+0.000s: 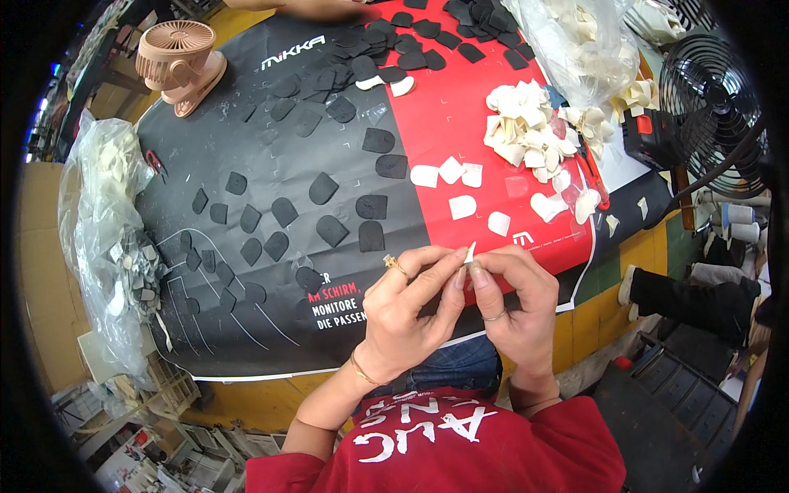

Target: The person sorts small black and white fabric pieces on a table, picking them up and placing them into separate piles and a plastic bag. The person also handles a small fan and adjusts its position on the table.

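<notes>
A small white rounded piece [470, 253], seen nearly edge-on, is pinched between my two hands above the near edge of the table. My left hand [415, 304] grips it from the left with thumb and forefinger. From the right, my right hand [518, 304] holds the same piece between thumb and fingertips. Just beyond my hands lie loose white pieces [463, 206] of the same rounded shape on the red part of the sheet. To the left, black rounded pieces [332, 231] are spread over the dark part.
A heap of cream-white pieces [526, 123] sits at the right, beside red-handled pliers [593, 177]. Black pieces pile up at the far side [485, 20]. Plastic bags [111, 238] stand at the left and far right. A pink fan [177, 62] and a black fan [713, 115] flank the table.
</notes>
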{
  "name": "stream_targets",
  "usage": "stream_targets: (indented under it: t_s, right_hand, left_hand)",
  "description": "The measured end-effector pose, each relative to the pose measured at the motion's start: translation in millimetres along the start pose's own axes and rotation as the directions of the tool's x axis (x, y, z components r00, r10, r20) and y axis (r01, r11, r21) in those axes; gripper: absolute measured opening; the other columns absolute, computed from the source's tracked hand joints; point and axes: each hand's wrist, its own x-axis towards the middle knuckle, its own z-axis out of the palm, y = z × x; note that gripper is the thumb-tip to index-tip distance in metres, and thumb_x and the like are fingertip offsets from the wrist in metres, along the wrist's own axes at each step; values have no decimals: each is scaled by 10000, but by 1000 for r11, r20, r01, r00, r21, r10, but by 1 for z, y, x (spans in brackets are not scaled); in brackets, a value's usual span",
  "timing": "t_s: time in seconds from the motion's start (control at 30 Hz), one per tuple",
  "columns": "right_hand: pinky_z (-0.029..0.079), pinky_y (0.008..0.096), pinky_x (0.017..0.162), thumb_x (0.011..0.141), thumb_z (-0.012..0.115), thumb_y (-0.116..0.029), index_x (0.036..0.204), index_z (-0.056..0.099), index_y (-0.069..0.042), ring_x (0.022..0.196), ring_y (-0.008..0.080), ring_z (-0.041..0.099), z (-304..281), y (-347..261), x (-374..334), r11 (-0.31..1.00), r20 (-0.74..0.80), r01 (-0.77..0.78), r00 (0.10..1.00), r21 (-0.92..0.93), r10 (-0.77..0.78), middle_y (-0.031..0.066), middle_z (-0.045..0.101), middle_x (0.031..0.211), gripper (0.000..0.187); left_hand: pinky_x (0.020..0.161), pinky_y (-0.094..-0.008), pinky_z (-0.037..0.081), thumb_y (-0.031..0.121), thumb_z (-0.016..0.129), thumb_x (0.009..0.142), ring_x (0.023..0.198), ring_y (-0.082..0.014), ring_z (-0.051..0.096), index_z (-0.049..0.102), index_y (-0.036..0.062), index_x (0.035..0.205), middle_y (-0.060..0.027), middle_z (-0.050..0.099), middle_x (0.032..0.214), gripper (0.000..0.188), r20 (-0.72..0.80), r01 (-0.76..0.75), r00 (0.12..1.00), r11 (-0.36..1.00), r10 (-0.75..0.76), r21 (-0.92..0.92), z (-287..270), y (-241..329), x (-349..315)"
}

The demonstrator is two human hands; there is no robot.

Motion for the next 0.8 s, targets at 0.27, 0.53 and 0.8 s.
stream_targets:
  t_s: [0.27, 0.53, 0.8]
  right_hand:
    - [456, 371, 714, 835, 690, -49, 940, 653, -35, 733, 256, 602, 2, 1, 3, 963, 16, 168, 986, -211, -168, 73, 649, 844, 112]
    - [446, 351, 724, 808, 700, -72, 934, 659, -47, 715, 228, 612, 0, 2, 5, 937, 54, 250, 968, -244, -244, 47, 653, 827, 135]
    - [480, 281, 663, 870, 664, -35, 927, 673, 32, 719, 184, 620, -4, -5, 12, 995, 8, 97, 995, -23, -97, 111, 671, 844, 89]
  left_hand:
    - [592, -293, 542, 16, 743, 800, 673, -209, 670, 729, -2, 970, -106, 686, 909, 171, 31, 16, 999, 1000, -15, -16, -3, -3, 4]
    - [588, -264, 536, 0, 724, 811, 660, -161, 667, 726, -12, 934, -101, 691, 861, 124, 18, 119, 993, 989, -118, -90, -7, -7, 6]
    - [612, -267, 513, -7, 718, 812, 672, -163, 657, 730, -6, 926, -99, 690, 874, 115, -108, -9, 994, 1000, 9, 4, -22, -16, 29]
